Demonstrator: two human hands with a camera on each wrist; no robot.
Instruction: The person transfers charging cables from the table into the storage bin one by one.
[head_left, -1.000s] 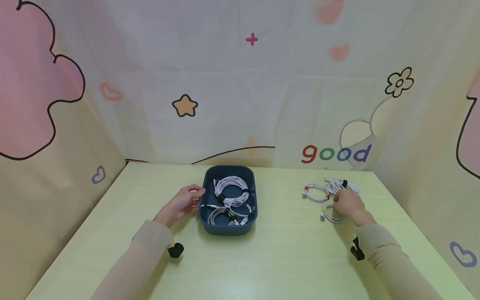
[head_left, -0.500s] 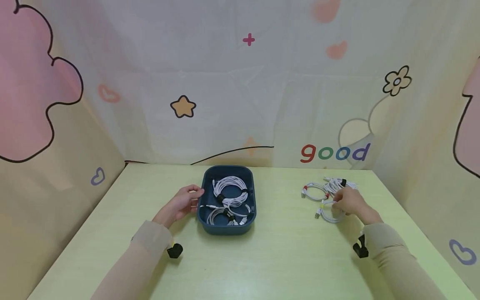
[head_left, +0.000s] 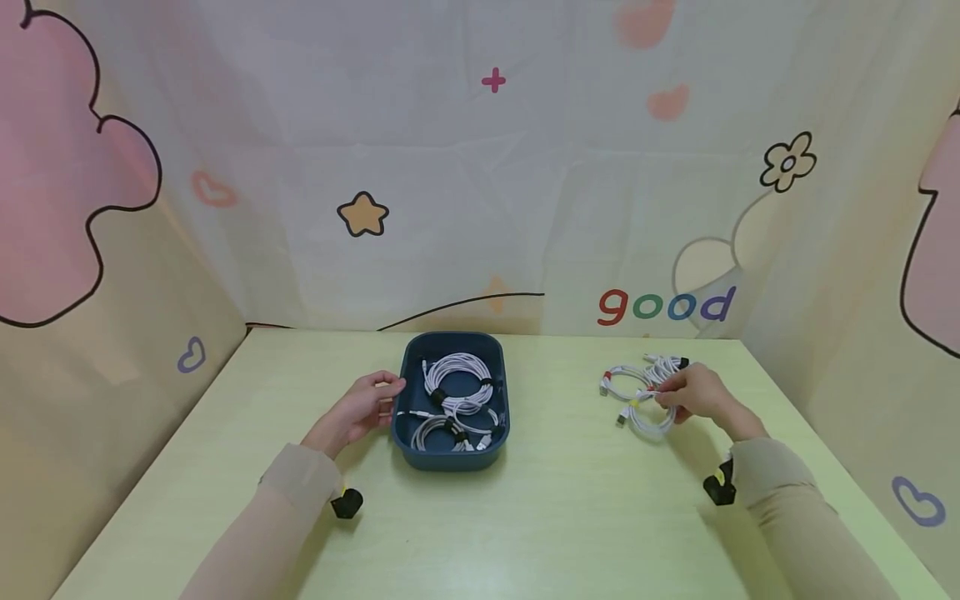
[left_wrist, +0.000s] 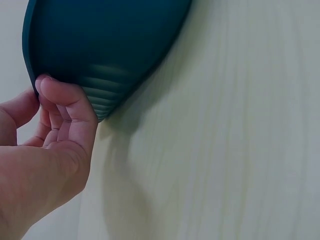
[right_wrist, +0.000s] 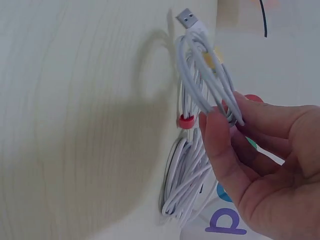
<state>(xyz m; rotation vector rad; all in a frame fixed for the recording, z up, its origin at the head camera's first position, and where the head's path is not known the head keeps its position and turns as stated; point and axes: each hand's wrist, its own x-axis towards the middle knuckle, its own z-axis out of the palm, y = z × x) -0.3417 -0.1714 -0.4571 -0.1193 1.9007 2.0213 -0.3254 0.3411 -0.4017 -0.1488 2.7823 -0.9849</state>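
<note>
Head view: left-hand grip (head_left: 362,408) holds the blue tray (head_left: 450,460) at its 9 o'clock rim, presumably steadying it; right-hand grip (head_left: 697,392), narrow, pinches a yellow-tied cable coil (head_left: 652,432) at the tray's 3 o'clock, likely keeping its loops together.

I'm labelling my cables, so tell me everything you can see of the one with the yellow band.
This cable is white, like smooth plastic, wound into a loop of several turns and bound with a yellow band. A silvery rectangular plug juts from it; the other end is indistinct. Pinched in the right grip, it seems lifted off the table, near the red-banded cable.
</note>
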